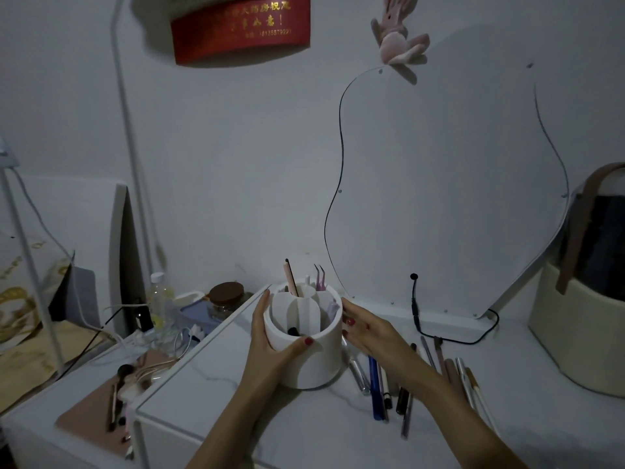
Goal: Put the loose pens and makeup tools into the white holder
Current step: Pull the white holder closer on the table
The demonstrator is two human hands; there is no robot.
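Standing near the back edge of the white tabletop (209,418), the white holder (313,353) is gripped by the left hand (270,340), thumb curled over its front rim. The right hand (363,328) touches its right wall with relaxed fingers. Loose pens (377,384) lie just right of the holder, partly under the right forearm.

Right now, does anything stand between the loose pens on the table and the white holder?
Nothing visible blocks them. The loose pens lie beside the white holder; only the right hand is above them, and the holder's top is open.
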